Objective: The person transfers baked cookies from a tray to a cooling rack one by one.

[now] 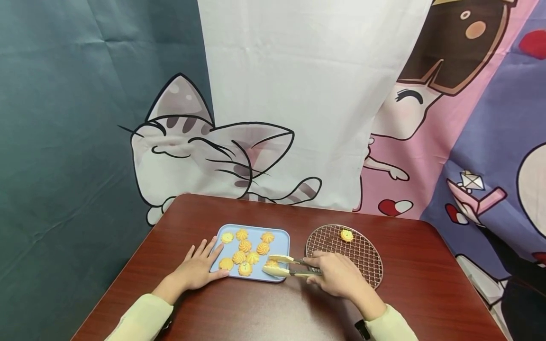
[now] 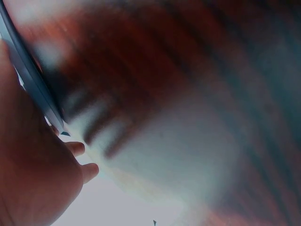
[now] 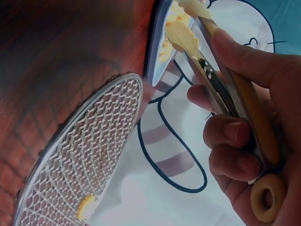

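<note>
My right hand (image 1: 339,274) grips a pair of tongs (image 3: 244,99) with yellowish tips, reaching left over the near right corner of a light blue tray (image 1: 279,237). Between the tong tips shows a cookie (image 1: 271,263), close over the tray. Several more yellow and golden swirled cookies (image 1: 245,246) lie on the tray. My left hand (image 1: 198,267) rests at the tray's left edge, fingers spread and straight, thumb along the near left corner. In the left wrist view that hand (image 2: 37,174) appears beside the tray's dark rim (image 2: 33,75).
A round wire rack (image 1: 360,258) stands right of the tray, partly behind my right hand, with one yellow cookie (image 1: 347,235) near its far edge. The brown wooden table (image 1: 239,312) ends at the back against a cartoon-printed cloth (image 1: 294,94).
</note>
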Action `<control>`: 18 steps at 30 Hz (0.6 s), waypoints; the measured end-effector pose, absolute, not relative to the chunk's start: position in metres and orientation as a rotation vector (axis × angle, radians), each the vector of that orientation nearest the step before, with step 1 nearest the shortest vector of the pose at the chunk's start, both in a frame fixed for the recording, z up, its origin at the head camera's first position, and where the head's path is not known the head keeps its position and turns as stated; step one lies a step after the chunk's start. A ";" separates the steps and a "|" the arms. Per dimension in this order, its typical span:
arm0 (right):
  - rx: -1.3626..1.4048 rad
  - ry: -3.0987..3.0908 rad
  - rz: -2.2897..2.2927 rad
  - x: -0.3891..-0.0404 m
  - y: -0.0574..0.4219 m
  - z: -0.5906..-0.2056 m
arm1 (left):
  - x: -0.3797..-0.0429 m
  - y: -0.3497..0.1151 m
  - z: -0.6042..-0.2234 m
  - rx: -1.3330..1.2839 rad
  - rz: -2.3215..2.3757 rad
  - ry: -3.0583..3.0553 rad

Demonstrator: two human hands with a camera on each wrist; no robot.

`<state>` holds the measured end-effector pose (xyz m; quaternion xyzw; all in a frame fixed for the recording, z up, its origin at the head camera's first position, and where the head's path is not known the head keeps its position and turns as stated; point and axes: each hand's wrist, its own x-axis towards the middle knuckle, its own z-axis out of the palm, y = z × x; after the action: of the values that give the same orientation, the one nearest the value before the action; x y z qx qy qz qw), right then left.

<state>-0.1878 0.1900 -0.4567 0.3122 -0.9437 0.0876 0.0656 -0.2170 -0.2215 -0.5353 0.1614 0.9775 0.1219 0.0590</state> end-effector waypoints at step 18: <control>0.860 -2.795 0.349 -0.181 0.205 -0.455 | -0.216 -0.222 -0.534 0.482 0.380 2.943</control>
<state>-0.1806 0.2053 -0.4551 0.2905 -0.9445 0.1179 0.0983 -0.2162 -0.2216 -0.5341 0.1598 0.9767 0.1262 0.0674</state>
